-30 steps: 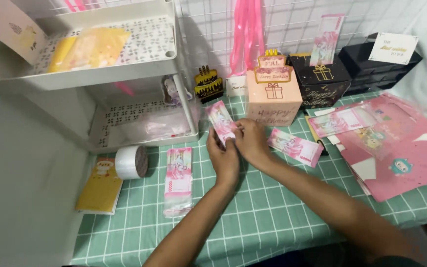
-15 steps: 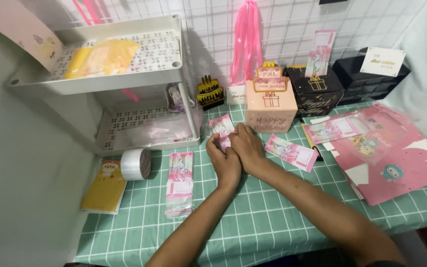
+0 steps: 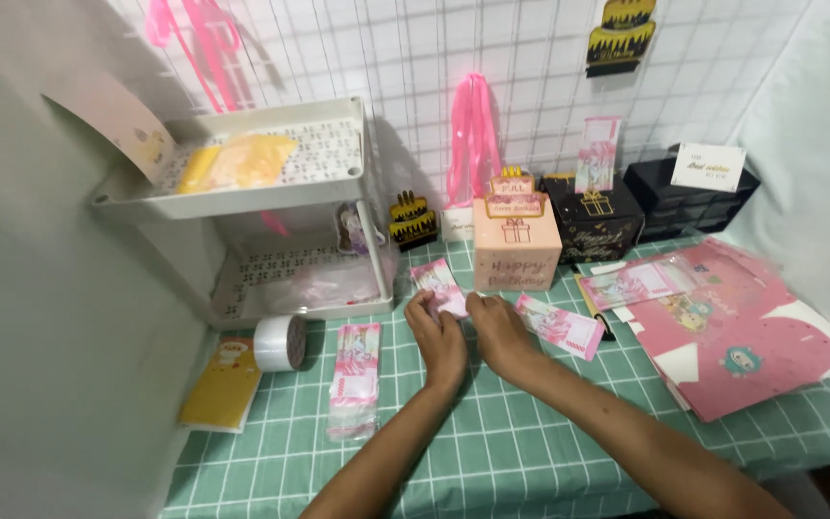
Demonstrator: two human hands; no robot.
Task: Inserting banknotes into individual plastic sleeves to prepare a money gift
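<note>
Both my left hand (image 3: 441,336) and right hand (image 3: 497,332) pinch one pink banknote (image 3: 439,285) between fingertips, lifted off the green grid mat (image 3: 511,452) for handling.

A green checked table cover (image 3: 492,452) carries a white two-tier rack (image 3: 242,192) far left and a tape roll (image 3: 279,342) beside a banknote stack (image 3: 355,370). Far centre stand a pink gift box (image 3: 516,252) and a black gift box (image 3: 593,223); pink card sheets (image 3: 742,336) lie right.

One head-worn view looks steeply down and forward over the near green checked tabletop (image 3: 492,452) toward the far white wire-grid wall (image 3: 357,58).
</note>
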